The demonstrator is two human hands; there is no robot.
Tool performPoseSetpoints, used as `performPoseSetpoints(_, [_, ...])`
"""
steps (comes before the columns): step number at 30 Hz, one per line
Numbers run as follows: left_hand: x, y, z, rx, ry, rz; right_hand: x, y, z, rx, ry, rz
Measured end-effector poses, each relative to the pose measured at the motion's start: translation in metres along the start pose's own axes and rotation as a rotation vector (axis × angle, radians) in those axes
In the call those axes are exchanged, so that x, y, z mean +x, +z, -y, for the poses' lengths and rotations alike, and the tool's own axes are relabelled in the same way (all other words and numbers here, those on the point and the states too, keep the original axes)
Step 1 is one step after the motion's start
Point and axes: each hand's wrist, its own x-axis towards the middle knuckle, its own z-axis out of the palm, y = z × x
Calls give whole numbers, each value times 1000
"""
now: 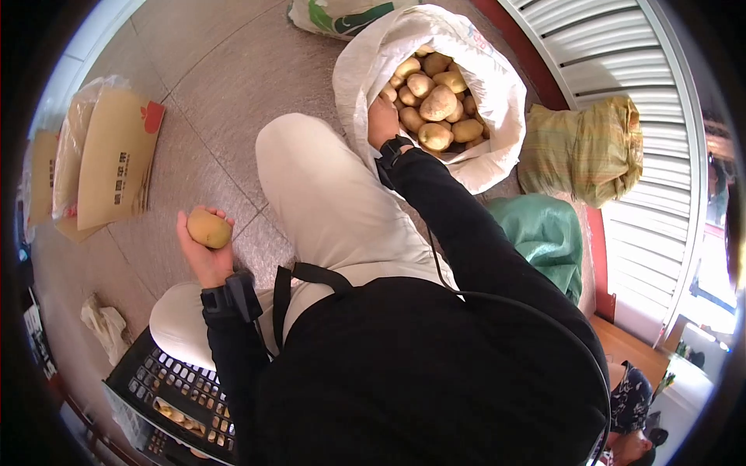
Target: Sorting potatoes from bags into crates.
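Observation:
My left hand (208,260) is turned palm up over the tiled floor, its fingers curled around a single potato (208,228). A white woven sack (362,70) stands with its rim rolled outward, beyond my knee. Inside it lies a heap of potatoes (438,103) of mixed sizes. My right hand (383,122) reaches into the near left side of the sack, against its inner wall. Its fingertips are down among the potatoes and mostly hidden, so whether they grip one cannot be seen. Both wrists wear black straps.
A black plastic crate (175,396) with potatoes inside stands beside my left leg. Cardboard boxes (113,157) sit at left. A tan woven sack (577,151) and a green sack (542,239) line the right, by a white shutter (641,233). Another person (632,402) is at lower right.

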Motion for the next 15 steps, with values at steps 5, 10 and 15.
performPoseSetpoints(5, [-1, 2, 1, -12, 7, -28, 6, -4, -18, 202, 441, -116])
performPoseSetpoints(10, [-6, -4, -2, -58, 8, 5, 5, -3, -31, -144, 91, 192])
performPoseSetpoints(15, [-9, -4, -6, -69, 36, -11, 23, -3, -27, -134, 248, 335])
